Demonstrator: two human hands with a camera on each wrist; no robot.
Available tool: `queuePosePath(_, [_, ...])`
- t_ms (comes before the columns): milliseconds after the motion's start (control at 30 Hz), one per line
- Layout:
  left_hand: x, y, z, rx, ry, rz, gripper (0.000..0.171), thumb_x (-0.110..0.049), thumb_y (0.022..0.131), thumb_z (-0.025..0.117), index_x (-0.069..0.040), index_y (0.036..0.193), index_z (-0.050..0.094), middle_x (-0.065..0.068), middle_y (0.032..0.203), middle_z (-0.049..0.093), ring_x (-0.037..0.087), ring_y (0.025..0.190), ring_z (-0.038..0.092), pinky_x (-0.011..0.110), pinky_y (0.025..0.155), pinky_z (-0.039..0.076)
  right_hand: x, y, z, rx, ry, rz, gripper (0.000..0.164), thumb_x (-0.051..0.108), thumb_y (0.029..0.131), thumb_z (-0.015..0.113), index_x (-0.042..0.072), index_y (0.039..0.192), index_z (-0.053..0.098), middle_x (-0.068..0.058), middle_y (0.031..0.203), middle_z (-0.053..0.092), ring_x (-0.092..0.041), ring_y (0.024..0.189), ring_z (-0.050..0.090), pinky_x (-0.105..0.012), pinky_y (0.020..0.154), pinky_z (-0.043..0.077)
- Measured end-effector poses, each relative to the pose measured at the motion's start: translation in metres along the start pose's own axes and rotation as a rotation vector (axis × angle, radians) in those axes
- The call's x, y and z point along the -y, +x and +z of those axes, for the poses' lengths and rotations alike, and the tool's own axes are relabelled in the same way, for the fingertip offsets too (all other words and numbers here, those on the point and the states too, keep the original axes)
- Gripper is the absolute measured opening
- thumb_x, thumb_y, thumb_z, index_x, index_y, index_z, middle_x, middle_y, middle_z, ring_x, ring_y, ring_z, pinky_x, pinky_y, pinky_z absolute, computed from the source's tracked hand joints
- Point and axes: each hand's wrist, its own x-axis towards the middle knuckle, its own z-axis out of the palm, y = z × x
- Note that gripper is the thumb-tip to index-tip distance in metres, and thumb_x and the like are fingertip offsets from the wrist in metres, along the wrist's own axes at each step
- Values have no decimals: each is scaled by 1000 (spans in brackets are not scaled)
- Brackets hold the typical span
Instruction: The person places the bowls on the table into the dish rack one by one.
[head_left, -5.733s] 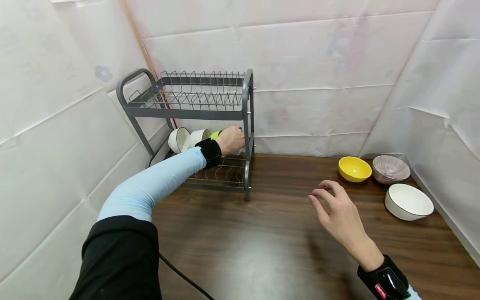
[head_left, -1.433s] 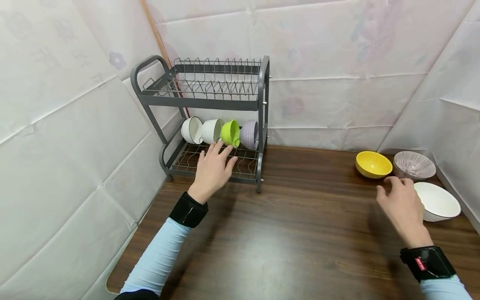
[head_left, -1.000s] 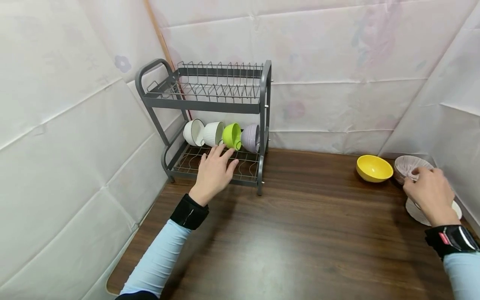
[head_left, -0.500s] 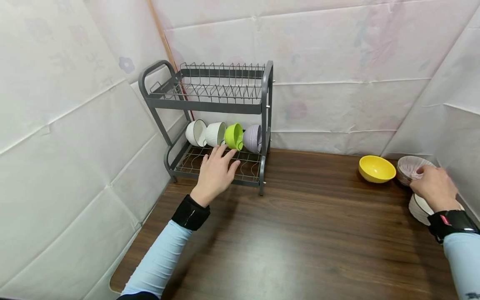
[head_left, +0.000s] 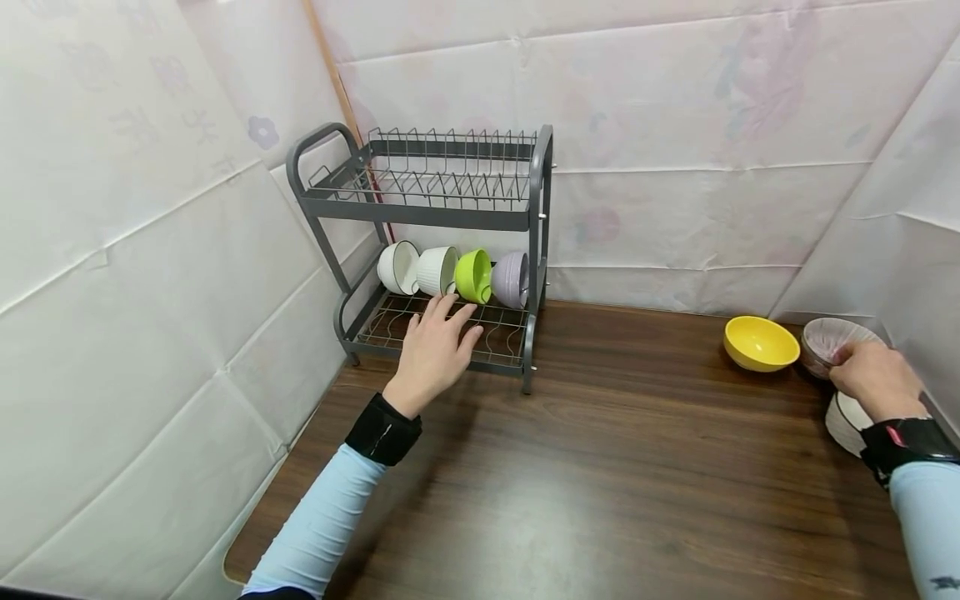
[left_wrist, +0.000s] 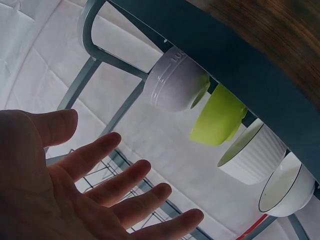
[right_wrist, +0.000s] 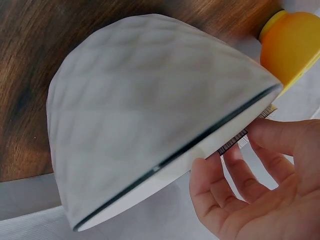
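Note:
In the head view my left hand (head_left: 431, 354) hovers before the lower tier of a grey dish rack (head_left: 420, 218), fingers spread and holding nothing. On that tier several cups lie tilted in a row: a white cup (head_left: 397, 268), a ribbed white cup (head_left: 437, 271), a lime green cup (head_left: 474, 277) and a lilac cup (head_left: 511, 280). At the far right my right hand (head_left: 879, 382) pinches the rim of a pale purple streaked bowl (head_left: 817, 340); whether it is one bowl or a stack I cannot tell. A white bowl (right_wrist: 150, 95) with a dark rim stands nearer, partly under the hand.
A yellow bowl (head_left: 761, 343) stands just left of the streaked bowl. Wire plate slots line the rack's upper tier (head_left: 450, 179). White sheeting (head_left: 705, 200) encloses the brown wooden table (head_left: 637, 467) at the back and both sides.
My left hand has left the lilac cup in the rack and drawn back. My right hand has moved right, over the white bowl, to the streaked bowl's rim.

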Motion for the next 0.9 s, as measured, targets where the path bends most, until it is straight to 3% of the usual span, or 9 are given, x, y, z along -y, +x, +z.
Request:
queuePosePath(367, [-2, -1, 5, 0, 1, 8, 45, -40, 110, 54, -17, 147, 62, 14, 156, 48, 40, 150, 36, 72, 111, 34, 3, -5, 1, -3, -22, 10, 37, 14, 89, 61, -7, 118, 66, -47, 114, 52, -70, 101, 50, -71, 69, 48])
queuePosePath(600, [-2, -3, 7, 10, -7, 4, 44, -39, 111, 54, -17, 148, 62, 14, 156, 48, 40, 151, 35, 72, 112, 33, 0, -8, 1, -44, 23, -26, 29, 12, 90, 60, -8, 109, 69, -42, 107, 59, -67, 93, 52, -66, 60, 44])
queuePosePath(900, [-6, -1, 8, 19, -16, 12, 45, -40, 111, 53, -17, 149, 62, 16, 157, 47, 43, 152, 32, 74, 114, 28, 3, -7, -1, -90, 54, 9, 28, 11, 88, 62, -10, 107, 66, -37, 95, 62, -62, 86, 55, -59, 58, 42])
